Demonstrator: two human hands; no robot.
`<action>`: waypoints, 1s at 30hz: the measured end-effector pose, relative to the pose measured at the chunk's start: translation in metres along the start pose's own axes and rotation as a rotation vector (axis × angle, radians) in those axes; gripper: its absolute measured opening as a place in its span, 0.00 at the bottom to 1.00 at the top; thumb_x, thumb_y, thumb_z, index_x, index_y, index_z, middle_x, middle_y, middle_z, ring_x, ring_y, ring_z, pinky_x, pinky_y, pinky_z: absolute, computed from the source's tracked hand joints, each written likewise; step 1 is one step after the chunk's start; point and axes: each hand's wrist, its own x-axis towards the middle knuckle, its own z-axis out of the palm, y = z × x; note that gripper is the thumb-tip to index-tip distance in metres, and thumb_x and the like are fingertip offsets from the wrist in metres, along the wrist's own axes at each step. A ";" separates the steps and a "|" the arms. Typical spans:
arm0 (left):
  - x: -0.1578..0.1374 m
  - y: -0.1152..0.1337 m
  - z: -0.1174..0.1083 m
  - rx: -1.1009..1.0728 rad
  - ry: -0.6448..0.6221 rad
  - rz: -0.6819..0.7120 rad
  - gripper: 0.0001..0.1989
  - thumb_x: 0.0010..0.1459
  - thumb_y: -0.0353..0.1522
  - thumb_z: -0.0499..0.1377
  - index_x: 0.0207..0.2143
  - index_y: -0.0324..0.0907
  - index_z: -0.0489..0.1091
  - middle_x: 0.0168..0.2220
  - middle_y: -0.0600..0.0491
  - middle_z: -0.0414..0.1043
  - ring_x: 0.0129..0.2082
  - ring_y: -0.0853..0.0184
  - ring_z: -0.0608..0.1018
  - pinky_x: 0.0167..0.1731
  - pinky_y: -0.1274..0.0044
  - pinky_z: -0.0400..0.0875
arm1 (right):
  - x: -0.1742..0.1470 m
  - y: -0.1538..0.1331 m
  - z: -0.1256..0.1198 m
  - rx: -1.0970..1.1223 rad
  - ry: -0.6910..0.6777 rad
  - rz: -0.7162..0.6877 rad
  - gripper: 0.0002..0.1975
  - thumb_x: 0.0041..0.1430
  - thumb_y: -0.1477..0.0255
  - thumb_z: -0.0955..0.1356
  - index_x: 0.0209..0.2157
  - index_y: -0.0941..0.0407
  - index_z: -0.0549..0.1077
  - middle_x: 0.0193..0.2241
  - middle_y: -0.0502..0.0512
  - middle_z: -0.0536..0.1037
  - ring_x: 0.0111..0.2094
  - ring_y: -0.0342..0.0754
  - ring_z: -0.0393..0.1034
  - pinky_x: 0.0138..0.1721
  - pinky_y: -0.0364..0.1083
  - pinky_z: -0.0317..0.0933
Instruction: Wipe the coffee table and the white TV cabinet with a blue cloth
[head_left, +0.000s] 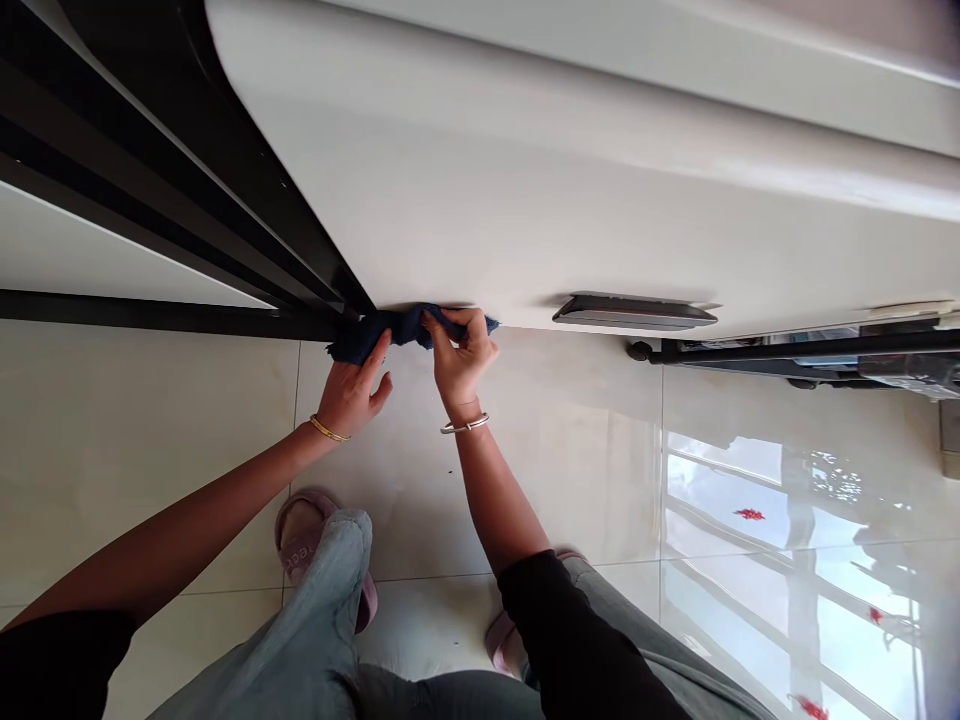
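A dark blue cloth [409, 326] lies bunched along the lower edge of a large white panel [480, 200], beside the foot of a black frame strip [300, 220]. My right hand [461, 362], with a silver bangle at the wrist, pinches the cloth's right part between thumb and fingers. At the cloth's left end is my left hand [354, 390], wearing a gold bracelet. Its index finger presses over the cloth, the thumb stands apart, and the other fingers are partly hidden by the fabric.
A grey recessed fitting [634, 312] sits on the white panel to the right. Farther right, a black-framed rack [787, 350] stands on small feet over the glossy tiled floor [570, 450]. My pink slippers [300, 530] are below my hands.
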 end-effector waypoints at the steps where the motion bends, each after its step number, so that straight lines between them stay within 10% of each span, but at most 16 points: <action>1: 0.000 0.000 0.000 -0.006 -0.003 -0.008 0.44 0.65 0.30 0.57 0.76 0.46 0.37 0.67 0.37 0.66 0.65 0.48 0.71 0.62 0.54 0.69 | 0.000 0.001 -0.001 0.002 0.027 0.015 0.11 0.63 0.59 0.72 0.34 0.51 0.71 0.27 0.44 0.79 0.28 0.42 0.77 0.34 0.42 0.75; 25: 0.020 0.022 -0.003 0.071 0.036 0.048 0.42 0.66 0.29 0.54 0.76 0.44 0.36 0.59 0.40 0.75 0.58 0.51 0.78 0.58 0.59 0.71 | 0.004 0.000 -0.013 0.038 0.168 0.093 0.13 0.60 0.59 0.73 0.32 0.52 0.71 0.27 0.45 0.79 0.29 0.42 0.77 0.35 0.43 0.74; 30: 0.025 0.021 -0.003 0.092 -0.014 0.051 0.38 0.66 0.29 0.54 0.75 0.45 0.45 0.55 0.41 0.78 0.55 0.51 0.80 0.58 0.60 0.71 | 0.004 0.002 -0.010 -0.036 0.114 -0.067 0.11 0.61 0.60 0.73 0.31 0.52 0.75 0.27 0.45 0.80 0.27 0.40 0.75 0.33 0.40 0.71</action>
